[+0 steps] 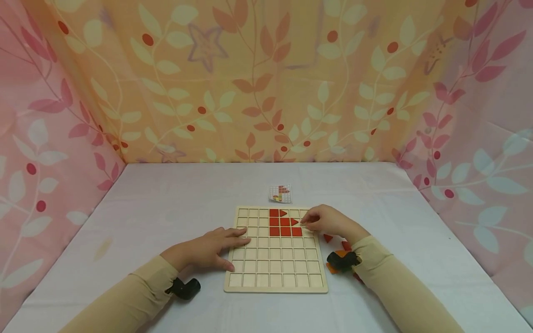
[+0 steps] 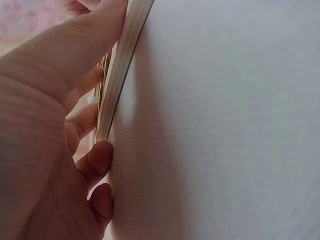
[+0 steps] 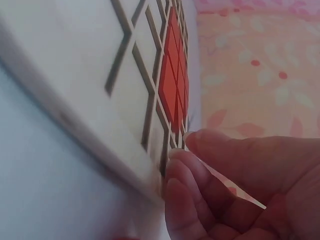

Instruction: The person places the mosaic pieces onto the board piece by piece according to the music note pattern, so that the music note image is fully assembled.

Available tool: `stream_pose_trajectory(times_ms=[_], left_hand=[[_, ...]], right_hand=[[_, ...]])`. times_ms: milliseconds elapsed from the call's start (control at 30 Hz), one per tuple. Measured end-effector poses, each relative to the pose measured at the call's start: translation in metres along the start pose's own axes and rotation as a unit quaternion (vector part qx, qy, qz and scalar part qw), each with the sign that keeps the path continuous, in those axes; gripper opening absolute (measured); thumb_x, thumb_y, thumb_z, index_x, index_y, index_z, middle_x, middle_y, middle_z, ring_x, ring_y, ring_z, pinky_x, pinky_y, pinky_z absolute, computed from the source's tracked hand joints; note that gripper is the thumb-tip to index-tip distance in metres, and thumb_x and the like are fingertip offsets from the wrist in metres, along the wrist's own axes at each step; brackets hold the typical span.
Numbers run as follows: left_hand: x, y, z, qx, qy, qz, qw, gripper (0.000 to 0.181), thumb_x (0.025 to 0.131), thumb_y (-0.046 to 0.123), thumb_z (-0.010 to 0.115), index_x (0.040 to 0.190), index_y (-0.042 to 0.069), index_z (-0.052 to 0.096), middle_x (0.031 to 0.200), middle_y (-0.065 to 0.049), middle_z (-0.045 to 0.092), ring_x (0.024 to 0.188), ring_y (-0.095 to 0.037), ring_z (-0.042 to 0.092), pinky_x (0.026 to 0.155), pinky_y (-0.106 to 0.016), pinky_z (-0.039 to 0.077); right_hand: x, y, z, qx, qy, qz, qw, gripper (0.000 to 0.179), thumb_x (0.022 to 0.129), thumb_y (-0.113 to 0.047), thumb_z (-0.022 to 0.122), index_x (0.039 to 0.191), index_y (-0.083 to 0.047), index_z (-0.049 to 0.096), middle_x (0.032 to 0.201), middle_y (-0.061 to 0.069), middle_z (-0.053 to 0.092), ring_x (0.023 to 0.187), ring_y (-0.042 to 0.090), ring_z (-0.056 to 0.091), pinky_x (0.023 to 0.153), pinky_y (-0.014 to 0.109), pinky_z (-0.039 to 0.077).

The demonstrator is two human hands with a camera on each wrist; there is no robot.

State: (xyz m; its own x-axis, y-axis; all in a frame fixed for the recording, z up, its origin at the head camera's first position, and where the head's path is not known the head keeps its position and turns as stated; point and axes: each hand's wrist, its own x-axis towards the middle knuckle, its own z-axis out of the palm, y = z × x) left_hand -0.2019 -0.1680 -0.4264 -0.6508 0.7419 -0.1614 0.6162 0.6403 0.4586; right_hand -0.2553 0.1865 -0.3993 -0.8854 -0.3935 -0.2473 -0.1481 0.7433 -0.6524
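Note:
A pale wooden grid board (image 1: 268,267) lies on the table. Red squares (image 1: 285,231) and two red triangles (image 1: 294,222) fill part of its upper rows. My left hand (image 1: 212,247) rests on the board's left edge, fingers spread over the rim; the left wrist view shows the thumb (image 2: 75,47) along the board's side (image 2: 120,70). Over the upper right cells, my right hand (image 1: 326,219) has thumb and bent fingers close together, tips right beside the second-row triangle. No piece shows between those fingertips (image 3: 175,155), and I cannot tell whether they hold one.
Behind the board lies a small printed card (image 1: 281,194) with a coloured grid pattern. Loose red triangles (image 1: 328,238) and orange pieces (image 1: 331,268) sit right of the board, partly under the right wrist's black camera (image 1: 342,261). Patterned curtains (image 1: 258,92) enclose the white table.

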Motion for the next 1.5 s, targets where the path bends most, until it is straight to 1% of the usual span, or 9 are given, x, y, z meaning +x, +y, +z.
stream_pose_trajectory(times_ms=[167,267,400,700,967,1067,1167,1367,1500], left_hand=[[0.0,0.0,0.001,0.0,-0.001,0.001,1.0,0.078,0.074,0.059,0.06,0.142,0.034,0.031,0.152,0.006,0.016,0.134,-0.03,0.019,0.102,-0.053,0.021],[0.0,0.0,0.0,0.001,-0.002,0.002,1.0,0.078,0.075,0.058,0.061,0.143,0.033,0.031,0.152,0.006,0.016,0.135,-0.031,0.018,0.102,-0.054,0.02],[0.0,0.001,0.0,0.002,-0.002,-0.002,1.0,0.078,0.075,0.058,0.061,0.142,0.034,0.031,0.152,0.006,0.016,0.134,-0.032,0.019,0.102,-0.055,0.02],[0.001,0.0,0.0,0.0,-0.003,-0.001,1.0,0.078,0.074,0.058,0.06,0.142,0.034,0.031,0.152,0.006,0.016,0.135,-0.032,0.019,0.102,-0.055,0.02],[0.001,-0.002,0.002,0.003,-0.002,0.0,1.0,0.079,0.074,0.06,0.059,0.143,0.034,0.03,0.152,0.006,0.016,0.136,-0.033,0.016,0.103,-0.056,0.016],[0.0,-0.002,0.001,-0.002,-0.001,-0.002,1.0,0.079,0.074,0.059,0.06,0.142,0.034,0.031,0.152,0.006,0.016,0.135,-0.033,0.018,0.102,-0.056,0.018],[0.0,-0.001,0.0,-0.005,-0.002,-0.002,1.0,0.078,0.074,0.059,0.061,0.142,0.033,0.032,0.152,0.005,0.017,0.134,-0.032,0.02,0.101,-0.055,0.02],[0.001,0.0,0.001,-0.005,-0.001,-0.001,1.0,0.078,0.074,0.058,0.062,0.142,0.033,0.032,0.152,0.006,0.017,0.134,-0.032,0.02,0.101,-0.054,0.021],[0.0,0.0,0.0,-0.004,-0.001,-0.001,1.0,0.078,0.074,0.058,0.062,0.142,0.033,0.032,0.152,0.005,0.017,0.134,-0.032,0.02,0.101,-0.055,0.02]], right_hand=[[-0.009,0.011,-0.009,0.016,0.006,0.016,0.9997,0.009,0.082,-0.007,0.065,0.089,-0.011,0.068,0.081,0.002,0.061,0.066,0.018,0.052,0.056,0.029,0.044],[-0.014,0.018,-0.014,0.005,0.008,0.023,0.9997,0.007,0.081,-0.007,0.066,0.087,-0.01,0.067,0.076,0.002,0.06,0.067,0.017,0.052,0.06,0.029,0.044],[-0.02,0.027,-0.017,-0.008,0.006,0.049,0.9987,0.005,0.079,-0.009,0.069,0.082,-0.011,0.066,0.07,0.002,0.06,0.066,0.018,0.051,0.06,0.029,0.044],[-0.026,0.033,-0.014,-0.031,0.002,0.079,0.9964,0.018,0.072,-0.017,0.077,0.075,-0.011,0.061,0.069,0.002,0.056,0.066,0.018,0.05,0.059,0.028,0.039],[-0.027,0.027,-0.012,-0.056,-0.004,0.061,0.9966,0.018,0.072,-0.017,0.077,0.073,-0.011,0.06,0.066,0.002,0.053,0.061,0.017,0.048,0.054,0.027,0.037],[-0.028,0.026,-0.012,-0.068,-0.01,0.052,0.9963,0.019,0.072,-0.015,0.077,0.073,-0.011,0.059,0.066,0.002,0.052,0.06,0.017,0.047,0.053,0.027,0.037],[-0.028,0.026,-0.013,-0.071,-0.012,0.056,0.9958,0.018,0.074,-0.017,0.076,0.072,-0.012,0.059,0.066,0.002,0.051,0.059,0.018,0.048,0.052,0.026,0.037],[-0.029,0.026,-0.014,-0.057,-0.015,0.069,0.9959,0.017,0.077,-0.019,0.074,0.07,-0.012,0.06,0.064,0.002,0.052,0.059,0.018,0.05,0.052,0.027,0.039],[-0.029,0.024,-0.016,-0.029,-0.01,0.067,0.9973,0.015,0.078,-0.017,0.072,0.072,-0.011,0.061,0.064,0.003,0.055,0.058,0.019,0.05,0.052,0.027,0.041]])
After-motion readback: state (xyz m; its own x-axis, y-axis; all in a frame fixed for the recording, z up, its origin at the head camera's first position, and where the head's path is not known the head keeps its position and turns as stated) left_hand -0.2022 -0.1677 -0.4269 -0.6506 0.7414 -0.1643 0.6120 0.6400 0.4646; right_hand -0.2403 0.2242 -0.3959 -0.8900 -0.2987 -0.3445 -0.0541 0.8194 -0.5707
